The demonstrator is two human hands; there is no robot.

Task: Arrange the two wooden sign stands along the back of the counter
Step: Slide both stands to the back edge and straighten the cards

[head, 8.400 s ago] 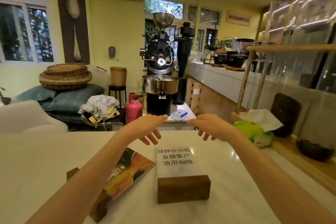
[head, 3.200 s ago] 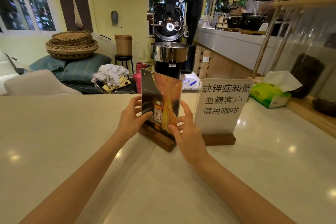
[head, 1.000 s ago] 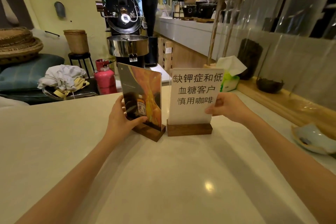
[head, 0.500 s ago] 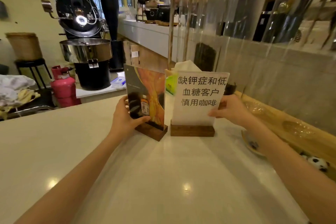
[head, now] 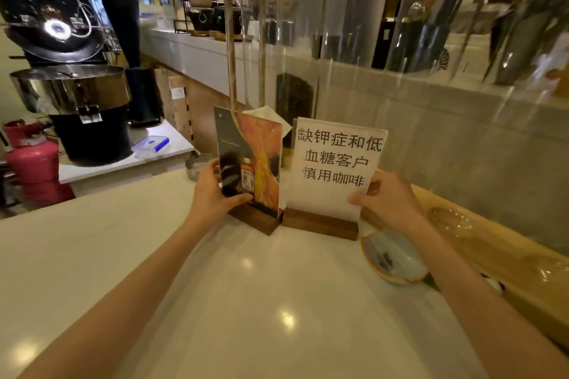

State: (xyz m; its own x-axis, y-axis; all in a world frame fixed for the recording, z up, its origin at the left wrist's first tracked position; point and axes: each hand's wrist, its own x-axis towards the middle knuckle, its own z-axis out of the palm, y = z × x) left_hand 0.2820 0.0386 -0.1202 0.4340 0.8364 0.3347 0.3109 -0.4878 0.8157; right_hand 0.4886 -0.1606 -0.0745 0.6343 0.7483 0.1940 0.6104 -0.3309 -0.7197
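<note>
Two sign stands on dark wooden bases stand upright side by side on the pale counter (head: 246, 301). The left one, the picture sign stand (head: 258, 163), shows an orange-and-dark picture with a small bottle. My left hand (head: 212, 194) grips its left edge, thumb across the front. The right one, the text sign stand (head: 335, 163), is white with black Chinese characters. My right hand (head: 388, 200) holds its lower right edge. The two wooden bases nearly touch at their inner corners.
A shallow dish (head: 391, 258) with a yellow rim sits right of the text stand, under my right forearm. A wooden ledge (head: 492, 255) with tall clear cylinders runs along the right. A tissue pack peeks out behind the stands. A coffee roaster (head: 70, 86) and red gas cylinder (head: 30, 163) stand beyond the counter's left.
Both stands have gone from lying flat to standing upright. Over the last second both hands have kept their grips while the view swung right, bringing the dish and wooden ledge closer.
</note>
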